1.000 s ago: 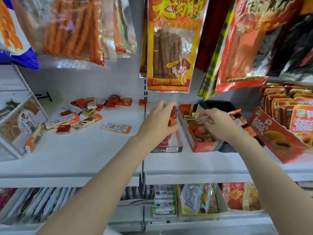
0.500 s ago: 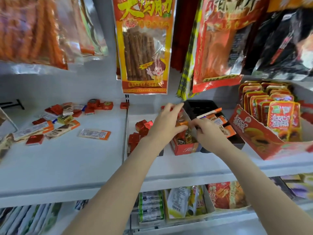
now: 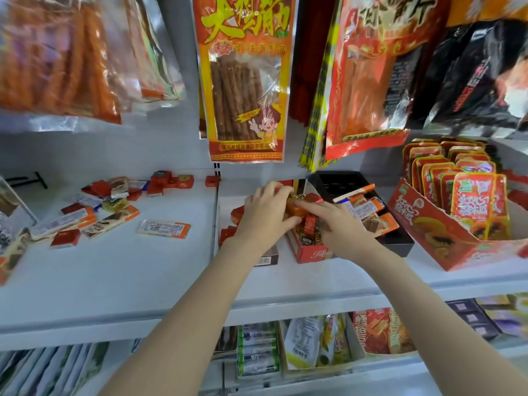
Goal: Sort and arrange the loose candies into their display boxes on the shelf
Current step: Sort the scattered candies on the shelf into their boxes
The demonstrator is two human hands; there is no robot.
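Note:
My left hand (image 3: 264, 215) and my right hand (image 3: 338, 224) meet over a small red display box (image 3: 310, 251) filled with wrapped candies. Both hands grip an orange wrapped candy (image 3: 297, 208) at the box's top. Left of it, a second box (image 3: 270, 260) holds red square candies (image 3: 227, 234), mostly hidden under my left wrist. Right of it, a black tray (image 3: 398, 242) holds orange bar candies (image 3: 377, 222). A scatter of loose candies (image 3: 111, 208), red squares and orange-and-white bars, lies on the white shelf (image 3: 114, 270) at left.
A large red carton (image 3: 445, 235) of upright red packets stands at the right. Snack bags (image 3: 245, 81) hang from above, low over the shelf's back. A clear display case (image 3: 11, 224) sits at the left edge. Packaged goods fill the lower shelf (image 3: 314, 347).
The view has shifted so the boxes sit further right of the loose pile. My two hands came together over the red box, and the right one moved from its inside to its top.

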